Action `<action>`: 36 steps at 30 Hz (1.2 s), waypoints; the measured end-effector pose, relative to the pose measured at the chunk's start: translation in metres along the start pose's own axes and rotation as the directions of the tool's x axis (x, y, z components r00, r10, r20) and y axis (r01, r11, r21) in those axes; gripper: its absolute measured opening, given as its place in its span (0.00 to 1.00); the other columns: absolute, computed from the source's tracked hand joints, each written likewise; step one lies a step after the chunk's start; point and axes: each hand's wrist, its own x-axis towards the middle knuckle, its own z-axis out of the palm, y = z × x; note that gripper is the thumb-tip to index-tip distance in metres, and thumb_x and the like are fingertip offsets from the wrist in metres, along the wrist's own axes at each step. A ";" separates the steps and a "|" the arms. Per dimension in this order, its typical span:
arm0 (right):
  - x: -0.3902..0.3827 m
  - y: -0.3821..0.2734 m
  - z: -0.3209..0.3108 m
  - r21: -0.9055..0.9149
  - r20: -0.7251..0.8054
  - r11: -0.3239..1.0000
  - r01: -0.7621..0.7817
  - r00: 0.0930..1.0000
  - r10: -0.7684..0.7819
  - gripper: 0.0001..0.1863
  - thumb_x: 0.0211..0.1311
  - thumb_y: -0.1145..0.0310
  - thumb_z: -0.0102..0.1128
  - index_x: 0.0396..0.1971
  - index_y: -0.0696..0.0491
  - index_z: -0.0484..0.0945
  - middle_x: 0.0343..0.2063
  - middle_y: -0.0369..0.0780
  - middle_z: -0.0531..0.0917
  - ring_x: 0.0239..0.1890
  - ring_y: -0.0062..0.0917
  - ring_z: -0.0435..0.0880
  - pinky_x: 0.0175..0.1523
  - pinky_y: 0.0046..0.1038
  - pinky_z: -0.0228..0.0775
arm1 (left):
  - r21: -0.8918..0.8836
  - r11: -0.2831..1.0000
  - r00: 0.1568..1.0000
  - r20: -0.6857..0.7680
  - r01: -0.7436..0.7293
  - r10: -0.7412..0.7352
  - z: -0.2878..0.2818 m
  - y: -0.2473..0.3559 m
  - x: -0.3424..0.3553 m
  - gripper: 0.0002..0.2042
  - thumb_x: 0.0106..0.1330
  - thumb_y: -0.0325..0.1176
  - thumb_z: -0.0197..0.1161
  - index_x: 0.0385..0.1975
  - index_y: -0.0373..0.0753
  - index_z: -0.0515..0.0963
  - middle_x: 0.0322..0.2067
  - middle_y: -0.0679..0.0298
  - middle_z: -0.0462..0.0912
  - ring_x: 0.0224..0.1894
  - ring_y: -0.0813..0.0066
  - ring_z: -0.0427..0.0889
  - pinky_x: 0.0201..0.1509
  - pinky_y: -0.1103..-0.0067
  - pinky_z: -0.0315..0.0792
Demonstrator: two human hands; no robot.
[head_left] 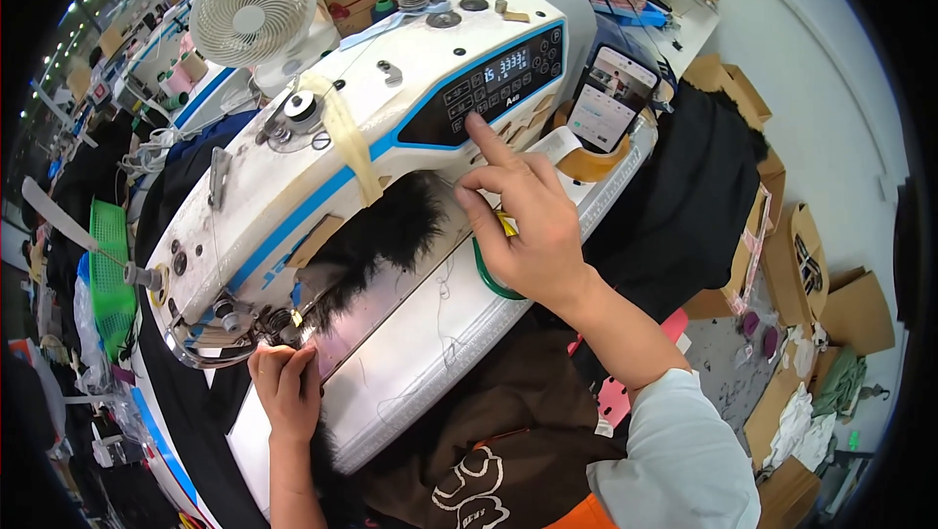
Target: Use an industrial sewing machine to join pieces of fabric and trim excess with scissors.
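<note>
A white sewing machine (322, 158) with a blue stripe stands before me. My right hand (532, 226) is at its dark control panel (484, 84), the outstretched index fingertip at the panel's lower edge. The other fingers are loosely bent and hold nothing. Down by the needle area at the machine's left end, my left hand (285, 387) has its fingers curled on black furry fabric (391, 231). That fabric lies under the machine arm, and more dark fur shows beside my left wrist. The fingertips partly hide the spot under the needle.
A phone (614, 99) with a lit screen leans right of the panel, near a roll of tan tape (591, 166). A green tape roll (493, 270) sits beside my right hand. Behind stands a white fan (252, 16). Cardboard boxes (855, 309) and black cloth (674, 207) are at right.
</note>
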 end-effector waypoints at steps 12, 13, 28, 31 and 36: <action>0.003 -0.003 -0.003 -0.060 0.011 0.998 0.000 1.000 0.000 0.13 0.56 0.79 0.78 0.39 0.55 0.84 0.66 0.49 0.86 0.39 0.37 0.87 0.43 0.30 0.81 | 0.003 1.000 1.000 0.010 0.029 -0.029 0.000 0.002 0.000 0.11 0.62 0.17 0.73 0.43 0.35 0.85 0.39 0.57 0.81 0.46 0.54 0.79 0.53 0.65 0.74; 0.003 -0.003 -0.004 -0.058 0.008 0.998 -0.004 1.000 0.004 0.13 0.56 0.79 0.78 0.39 0.55 0.84 0.66 0.49 0.86 0.39 0.37 0.87 0.43 0.30 0.81 | 0.004 1.000 1.000 0.009 0.029 -0.029 0.000 0.002 -0.001 0.11 0.62 0.17 0.73 0.43 0.35 0.85 0.39 0.57 0.81 0.45 0.54 0.79 0.52 0.65 0.74; -0.002 -0.003 -0.002 -0.047 0.061 0.999 0.015 0.998 -0.012 0.13 0.57 0.79 0.78 0.39 0.55 0.82 0.69 0.54 0.81 0.34 0.37 0.83 0.42 0.31 0.80 | -0.009 0.999 0.999 0.018 0.036 -0.036 -0.002 0.003 0.002 0.11 0.63 0.16 0.72 0.44 0.36 0.85 0.38 0.58 0.81 0.45 0.54 0.79 0.52 0.65 0.73; -0.003 -0.003 -0.003 -0.040 0.073 0.999 0.012 0.997 -0.009 0.13 0.58 0.79 0.78 0.40 0.55 0.83 0.70 0.56 0.81 0.35 0.37 0.84 0.43 0.31 0.80 | -0.023 0.999 0.999 0.018 0.037 -0.037 -0.002 0.004 0.002 0.12 0.63 0.16 0.72 0.44 0.36 0.85 0.38 0.58 0.80 0.45 0.54 0.79 0.51 0.65 0.73; -0.001 -0.006 -0.005 -0.003 0.075 1.000 -0.017 0.997 0.017 0.13 0.59 0.79 0.77 0.41 0.56 0.83 0.70 0.57 0.80 0.35 0.38 0.85 0.45 0.31 0.80 | -0.030 0.999 1.000 -0.003 0.019 -0.019 0.000 0.002 0.002 0.14 0.60 0.19 0.75 0.45 0.38 0.85 0.38 0.61 0.79 0.41 0.56 0.77 0.50 0.63 0.71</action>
